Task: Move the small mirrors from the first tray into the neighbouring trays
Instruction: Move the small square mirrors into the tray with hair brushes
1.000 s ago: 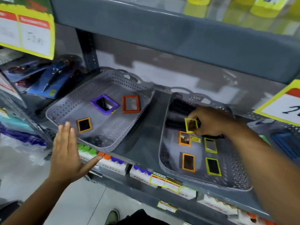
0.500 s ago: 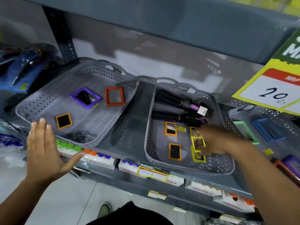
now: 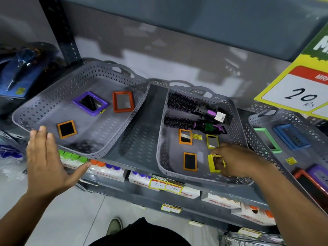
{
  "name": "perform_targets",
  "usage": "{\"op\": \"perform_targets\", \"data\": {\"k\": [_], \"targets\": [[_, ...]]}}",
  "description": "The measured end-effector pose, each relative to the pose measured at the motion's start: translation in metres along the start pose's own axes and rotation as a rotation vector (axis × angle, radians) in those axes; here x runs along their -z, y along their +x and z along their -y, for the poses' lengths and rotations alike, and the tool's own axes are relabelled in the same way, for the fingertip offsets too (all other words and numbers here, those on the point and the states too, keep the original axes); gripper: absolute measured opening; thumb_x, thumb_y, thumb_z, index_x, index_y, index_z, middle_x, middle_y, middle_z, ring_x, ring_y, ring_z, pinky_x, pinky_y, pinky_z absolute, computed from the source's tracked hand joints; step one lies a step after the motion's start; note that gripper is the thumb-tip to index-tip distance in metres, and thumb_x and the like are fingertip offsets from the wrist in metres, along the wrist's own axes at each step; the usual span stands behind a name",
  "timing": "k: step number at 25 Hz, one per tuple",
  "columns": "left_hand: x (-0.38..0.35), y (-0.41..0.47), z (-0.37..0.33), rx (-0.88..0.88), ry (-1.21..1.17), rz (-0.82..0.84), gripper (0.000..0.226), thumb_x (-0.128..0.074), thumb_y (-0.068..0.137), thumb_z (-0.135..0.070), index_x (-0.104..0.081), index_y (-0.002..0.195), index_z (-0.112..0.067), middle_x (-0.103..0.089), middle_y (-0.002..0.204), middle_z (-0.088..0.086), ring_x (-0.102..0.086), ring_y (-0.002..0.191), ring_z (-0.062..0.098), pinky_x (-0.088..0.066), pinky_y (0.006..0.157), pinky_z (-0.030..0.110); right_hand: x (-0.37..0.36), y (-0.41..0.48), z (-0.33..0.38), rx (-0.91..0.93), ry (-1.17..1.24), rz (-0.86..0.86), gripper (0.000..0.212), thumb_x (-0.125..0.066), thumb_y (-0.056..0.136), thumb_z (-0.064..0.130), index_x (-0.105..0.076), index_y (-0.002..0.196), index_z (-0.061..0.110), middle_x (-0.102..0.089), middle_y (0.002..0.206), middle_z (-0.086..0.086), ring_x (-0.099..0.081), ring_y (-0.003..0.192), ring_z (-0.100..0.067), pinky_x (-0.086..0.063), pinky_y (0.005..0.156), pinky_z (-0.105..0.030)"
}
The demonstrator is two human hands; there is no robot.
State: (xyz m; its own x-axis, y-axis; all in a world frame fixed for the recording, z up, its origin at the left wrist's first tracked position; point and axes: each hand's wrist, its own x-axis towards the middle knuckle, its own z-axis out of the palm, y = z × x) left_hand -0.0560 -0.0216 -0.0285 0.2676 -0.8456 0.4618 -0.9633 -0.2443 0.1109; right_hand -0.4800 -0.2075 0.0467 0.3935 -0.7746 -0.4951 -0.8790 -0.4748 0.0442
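Three grey perforated trays sit on a shelf. The left tray (image 3: 44, 102) holds a purple mirror (image 3: 90, 103), a red mirror (image 3: 123, 101) and a small orange mirror (image 3: 67, 129). The middle tray (image 3: 160, 157) holds two orange mirrors (image 3: 185, 136) (image 3: 190, 161), a yellow mirror (image 3: 212, 141) and two hairbrushes (image 3: 188, 103). My right hand (image 3: 236, 159) pinches another yellow mirror (image 3: 215, 163) at the tray's front right. My left hand (image 3: 48, 157) is flat and open by the left tray's front rim. The right tray (image 3: 252, 121) holds green (image 3: 267, 142) and blue (image 3: 292, 136) mirrors.
A yellow price card (image 3: 301, 89) hangs at the upper right. Price tags (image 3: 166, 185) are clipped to the shelf edge, with boxed goods (image 3: 108, 172) on the shelf below. Packaged blue items (image 3: 19, 75) lie at the far left. An upper shelf overhangs the trays.
My right hand has moved from the middle tray's back, where it held a yellow mirror, to its front right corner and now pinches a yellow mirror there. The view has shifted right.
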Motion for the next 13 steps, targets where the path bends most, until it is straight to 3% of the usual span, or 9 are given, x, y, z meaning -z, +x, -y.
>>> {"op": "perform_targets", "data": {"k": [7, 10, 13], "targets": [[-0.003, -0.002, 0.002, -0.001, -0.004, -0.051, 0.112, -0.03, 0.085, -0.077, -0.028, 0.14, 0.02, -0.021, 0.151, 0.041, -0.017, 0.143, 0.054, -0.02, 0.115, 0.065, 0.001, 0.0, 0.004, -0.013, -0.017, 0.012, 0.052, -0.058, 0.082, 0.025, -0.051, 0.132, 0.034, -0.055, 0.118, -0.002, -0.06, 0.101, -0.026, -0.053, 0.084, -0.036], [-0.013, -0.003, 0.009, -0.008, -0.018, -0.08, 0.11, -0.034, 0.085, -0.076, -0.027, 0.141, 0.017, -0.02, 0.154, 0.038, -0.013, 0.146, 0.049, -0.018, 0.116, 0.063, 0.006, -0.004, 0.002, -0.041, -0.019, 0.022, 0.059, -0.068, 0.076, 0.027, -0.051, 0.132, 0.027, -0.054, 0.119, -0.003, -0.058, 0.104, -0.025, -0.052, 0.086, -0.036], [-0.021, -0.004, 0.015, -0.024, -0.045, -0.134, 0.107, -0.041, 0.083, -0.074, -0.028, 0.141, 0.015, -0.021, 0.154, 0.036, -0.01, 0.149, 0.044, -0.017, 0.118, 0.061, 0.037, -0.006, 0.009, 0.0, 0.033, -0.153, 0.078, -0.078, 0.072, 0.037, -0.043, 0.141, 0.027, -0.046, 0.14, -0.005, -0.051, 0.122, -0.026, -0.046, 0.097, -0.034]]}}
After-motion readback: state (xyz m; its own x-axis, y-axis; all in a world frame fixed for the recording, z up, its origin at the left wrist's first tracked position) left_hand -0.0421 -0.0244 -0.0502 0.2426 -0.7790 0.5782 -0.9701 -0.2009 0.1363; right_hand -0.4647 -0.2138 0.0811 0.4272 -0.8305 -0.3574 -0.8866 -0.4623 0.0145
